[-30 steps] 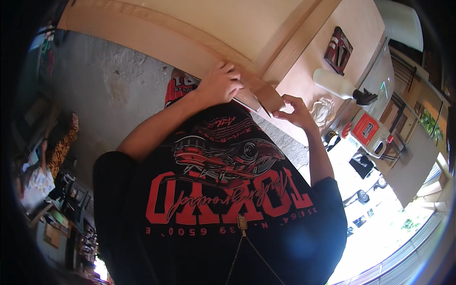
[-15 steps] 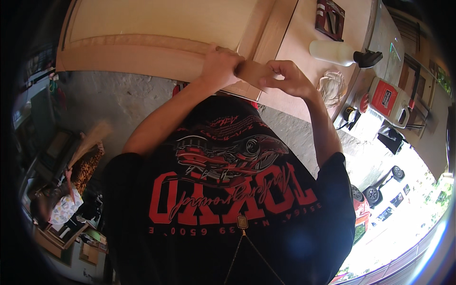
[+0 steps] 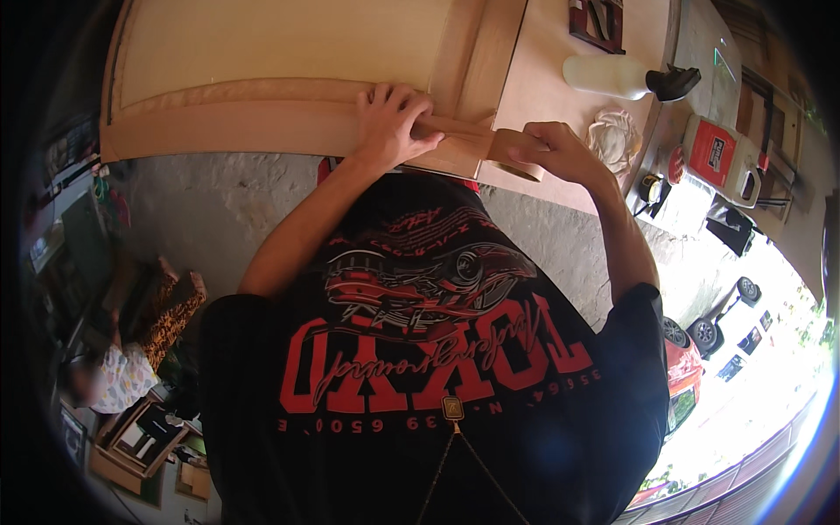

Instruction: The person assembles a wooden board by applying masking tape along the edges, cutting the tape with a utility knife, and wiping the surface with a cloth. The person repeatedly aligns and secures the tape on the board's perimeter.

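A wooden panel with a raised frame [image 3: 219, 122] and a pale inset lies before me. My left hand [image 3: 389, 127] rests on its near frame rail with fingers spread, the thumb close to a strip of brown tape. That strip runs right from the hand to a roll of brown tape [image 3: 516, 156], along the frame's near corner. My right hand [image 3: 560, 150] grips the roll from its right side, fingers closed around it. How far the strip sticks to the wood is hidden partly by my left hand.
Right of the panel lie a spray bottle [image 3: 608, 77], a crumpled cloth [image 3: 614, 140] and a dark red tool [image 3: 597, 22]. Farther right stands a red-and-white jug [image 3: 722, 157]. Another person [image 3: 131, 367] is at the left. Parked vehicles [image 3: 691, 367] show outside.
My right hand has moved slightly right with the roll, and a length of tape now spans between the hands. My left hand has shifted left and spread its fingers.
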The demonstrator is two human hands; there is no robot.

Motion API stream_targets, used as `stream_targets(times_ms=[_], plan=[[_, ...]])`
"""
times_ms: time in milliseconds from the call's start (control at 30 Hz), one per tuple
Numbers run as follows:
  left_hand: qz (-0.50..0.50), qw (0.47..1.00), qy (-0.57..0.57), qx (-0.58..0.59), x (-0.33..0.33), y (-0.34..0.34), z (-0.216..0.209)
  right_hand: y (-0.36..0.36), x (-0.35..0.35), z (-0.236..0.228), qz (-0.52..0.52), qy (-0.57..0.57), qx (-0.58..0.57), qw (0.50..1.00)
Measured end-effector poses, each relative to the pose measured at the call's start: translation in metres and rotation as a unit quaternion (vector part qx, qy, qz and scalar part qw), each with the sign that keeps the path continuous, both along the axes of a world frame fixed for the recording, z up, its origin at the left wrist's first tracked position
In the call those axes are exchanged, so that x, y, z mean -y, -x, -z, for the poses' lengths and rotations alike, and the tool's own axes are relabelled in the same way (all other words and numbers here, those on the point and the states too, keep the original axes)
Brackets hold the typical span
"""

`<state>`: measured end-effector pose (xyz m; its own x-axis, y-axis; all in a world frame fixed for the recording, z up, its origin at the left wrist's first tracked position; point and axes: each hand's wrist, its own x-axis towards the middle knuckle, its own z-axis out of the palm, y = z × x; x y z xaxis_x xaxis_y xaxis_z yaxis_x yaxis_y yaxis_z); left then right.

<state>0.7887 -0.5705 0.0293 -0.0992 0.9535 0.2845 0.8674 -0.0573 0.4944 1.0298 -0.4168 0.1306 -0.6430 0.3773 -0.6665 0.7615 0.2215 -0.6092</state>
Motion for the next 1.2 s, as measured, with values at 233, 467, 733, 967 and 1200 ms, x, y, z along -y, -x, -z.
stream_targets(times_ms=[233,467,733,967,1200], plan=[[0.001,1.0,0.019,0.007,-0.02,-0.006,-0.018,0.002,0.006,-0.027,0.011,-0.07,-0.083,0.994],[0.019,0.997,0.07,0.024,-0.048,-0.021,-0.025,0.017,0.009,-0.039,0.002,-0.054,-0.101,0.993],[0.086,0.993,0.071,-0.03,-0.029,-0.005,-0.012,-0.011,0.003,-0.004,-0.051,-0.148,-0.116,0.981],[0.098,0.993,0.001,-0.072,-0.051,-0.016,-0.023,-0.013,0.016,0.007,0.068,-0.057,-0.122,0.989],[0.08,0.995,-0.004,-0.066,-0.057,-0.027,-0.01,-0.024,0.019,0.035,0.051,-0.075,-0.137,0.986]])
